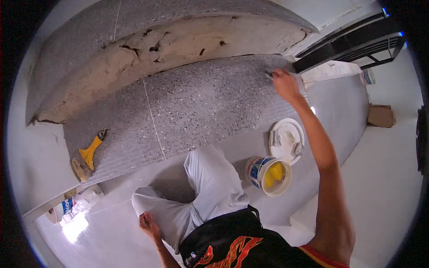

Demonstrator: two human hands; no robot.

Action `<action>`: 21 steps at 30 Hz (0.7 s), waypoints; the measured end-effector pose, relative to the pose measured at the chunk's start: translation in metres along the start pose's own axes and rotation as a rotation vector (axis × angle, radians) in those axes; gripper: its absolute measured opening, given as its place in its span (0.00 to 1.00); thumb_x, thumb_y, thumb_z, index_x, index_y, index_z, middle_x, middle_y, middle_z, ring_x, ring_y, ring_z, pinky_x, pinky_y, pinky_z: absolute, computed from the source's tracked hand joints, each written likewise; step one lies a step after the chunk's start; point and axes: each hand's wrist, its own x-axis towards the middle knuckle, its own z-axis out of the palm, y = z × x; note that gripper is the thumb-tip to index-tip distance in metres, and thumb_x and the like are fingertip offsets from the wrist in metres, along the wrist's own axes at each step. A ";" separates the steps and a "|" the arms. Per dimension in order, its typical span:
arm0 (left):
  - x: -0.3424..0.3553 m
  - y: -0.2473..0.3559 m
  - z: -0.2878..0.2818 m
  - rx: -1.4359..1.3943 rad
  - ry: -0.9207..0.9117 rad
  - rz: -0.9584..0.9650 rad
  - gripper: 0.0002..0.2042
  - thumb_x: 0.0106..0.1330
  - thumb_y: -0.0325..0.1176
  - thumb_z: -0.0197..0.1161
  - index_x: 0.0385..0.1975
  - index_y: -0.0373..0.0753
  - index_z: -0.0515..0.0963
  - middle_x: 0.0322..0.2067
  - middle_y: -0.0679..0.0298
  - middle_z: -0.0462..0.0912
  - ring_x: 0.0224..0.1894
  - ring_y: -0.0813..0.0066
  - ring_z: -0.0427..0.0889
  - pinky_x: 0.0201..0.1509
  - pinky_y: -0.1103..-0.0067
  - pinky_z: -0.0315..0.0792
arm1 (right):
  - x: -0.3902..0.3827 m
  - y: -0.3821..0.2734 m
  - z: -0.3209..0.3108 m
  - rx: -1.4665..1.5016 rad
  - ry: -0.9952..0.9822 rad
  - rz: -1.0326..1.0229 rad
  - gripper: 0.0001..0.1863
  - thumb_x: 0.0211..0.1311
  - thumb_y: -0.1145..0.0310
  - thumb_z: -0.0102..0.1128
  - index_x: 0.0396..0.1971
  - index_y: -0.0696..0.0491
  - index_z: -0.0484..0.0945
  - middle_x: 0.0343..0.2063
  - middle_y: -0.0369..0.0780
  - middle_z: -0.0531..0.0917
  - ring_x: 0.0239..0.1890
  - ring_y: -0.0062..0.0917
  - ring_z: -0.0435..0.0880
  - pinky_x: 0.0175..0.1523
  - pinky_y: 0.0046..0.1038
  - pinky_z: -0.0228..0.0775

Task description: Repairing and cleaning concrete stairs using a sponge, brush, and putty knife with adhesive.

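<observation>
My right hand [284, 82] reaches far forward over the speckled grey step [210, 98], its fingers closed round a small dark tool [268, 74] whose kind I cannot make out. The tool is at the step's surface near its right end. Beside my left knee is my left hand [150, 225], with curled fingers; whatever it may hold is hidden. A white bucket [253, 171] with yellow sponge-like pieces [275, 173] inside stands to the right of my legs. Next to it lies a round white lid [286, 139] with pale paste and greyish lumps on it.
A yellow-handled tool [91, 150] lies at the step's left end, near a tan block [79, 169]. Further containers [88, 196] stand below at left. The riser [178, 42] has holes and cracks. At right are a black metal railing [344, 40] and a cardboard box [380, 115].
</observation>
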 end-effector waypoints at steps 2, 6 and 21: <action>0.003 -0.002 -0.001 0.011 -0.044 0.011 0.15 0.64 0.37 0.49 0.21 0.32 0.71 0.18 0.63 0.71 0.21 0.77 0.67 0.25 0.80 0.62 | 0.006 0.022 0.015 0.037 0.069 -0.041 0.07 0.48 0.73 0.52 0.28 0.58 0.76 0.33 0.46 0.78 0.35 0.41 0.78 0.41 0.39 0.72; 0.006 0.013 -0.004 0.021 -0.012 -0.046 0.16 0.65 0.37 0.49 0.20 0.32 0.70 0.18 0.63 0.71 0.21 0.78 0.66 0.25 0.80 0.62 | 0.037 0.064 0.010 -0.001 -0.039 0.183 0.08 0.46 0.74 0.52 0.28 0.57 0.76 0.32 0.47 0.78 0.32 0.42 0.79 0.40 0.38 0.72; 0.005 0.028 0.002 -0.040 -0.031 -0.085 0.17 0.65 0.39 0.49 0.19 0.32 0.68 0.16 0.65 0.66 0.21 0.78 0.61 0.23 0.79 0.57 | 0.040 0.059 -0.011 -0.128 -0.330 0.382 0.09 0.45 0.68 0.58 0.25 0.57 0.77 0.30 0.48 0.80 0.34 0.43 0.80 0.39 0.38 0.73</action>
